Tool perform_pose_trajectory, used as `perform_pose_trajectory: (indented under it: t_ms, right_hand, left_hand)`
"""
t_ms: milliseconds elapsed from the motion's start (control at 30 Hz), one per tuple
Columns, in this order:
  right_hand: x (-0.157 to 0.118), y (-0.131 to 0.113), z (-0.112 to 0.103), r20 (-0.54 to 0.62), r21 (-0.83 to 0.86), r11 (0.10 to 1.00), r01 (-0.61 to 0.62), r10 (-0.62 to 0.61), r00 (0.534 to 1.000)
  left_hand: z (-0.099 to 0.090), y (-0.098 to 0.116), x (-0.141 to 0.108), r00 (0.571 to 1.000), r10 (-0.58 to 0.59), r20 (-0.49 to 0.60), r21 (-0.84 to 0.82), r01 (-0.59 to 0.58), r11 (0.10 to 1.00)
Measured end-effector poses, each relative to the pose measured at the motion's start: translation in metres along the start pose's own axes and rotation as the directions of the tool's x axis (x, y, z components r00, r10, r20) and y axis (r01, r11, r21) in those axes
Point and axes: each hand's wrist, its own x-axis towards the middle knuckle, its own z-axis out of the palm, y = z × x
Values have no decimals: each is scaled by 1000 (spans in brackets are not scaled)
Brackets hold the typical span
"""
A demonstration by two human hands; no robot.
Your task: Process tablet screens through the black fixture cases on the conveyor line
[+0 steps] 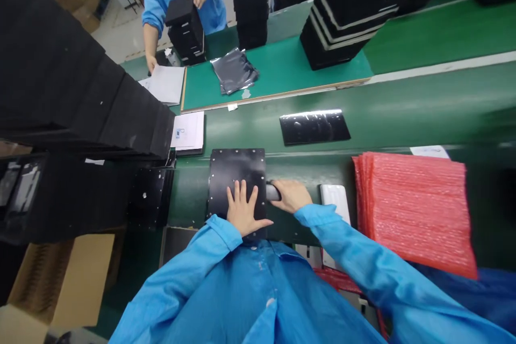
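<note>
Black perforated panel point(237, 167) lies flat on the green conveyor belt point(310, 166) at lower centre, its long side running away from the body. The left hand point(242, 208) presses on it, fingers spread wide — the right hand point(290, 196), at the panel's right edge, closes around a dark rounded grip point(273, 191). Red bubble-wrap bags point(415, 215) stack further right.

Matt black plate point(237, 169) with slightly rough surface, smooth black plastic handle point(273, 191), glossy black panel point(314, 127), crinkled red plastic bubble wrap point(411, 215), smooth green belt point(403, 97), blue cloth sleeve point(334, 231)
</note>
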Motion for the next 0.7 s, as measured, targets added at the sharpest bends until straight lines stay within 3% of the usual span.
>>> perform_pose_trajectory:
  t_ms: [67,233,500,633,700]
  right_hand:
    - [2,2,-9,107,-16,999,34,-32,994]
    - [-1,12,-23,131,-42,983,-180,184,974]
    - [13,-15,-39,240,-95,995,30,-6,971]
    - [13,-23,-42,215,-105,991,77,-53,975]
    - [14,-22,-38,162,-107,988,111,-93,982]
  left_hand:
    - [-1,5,1,1000,-3,-1,13,3,1000]
    - [0,9,1,1000,-15,-3,-14,15,1000]
    - [0,2,-2,998,-31,46,-28,33,999]
    - [3,12,-4,998,-61,-2,-75,61,995]
    - [6,21,-3,989,-139,-43,-122,133,984]
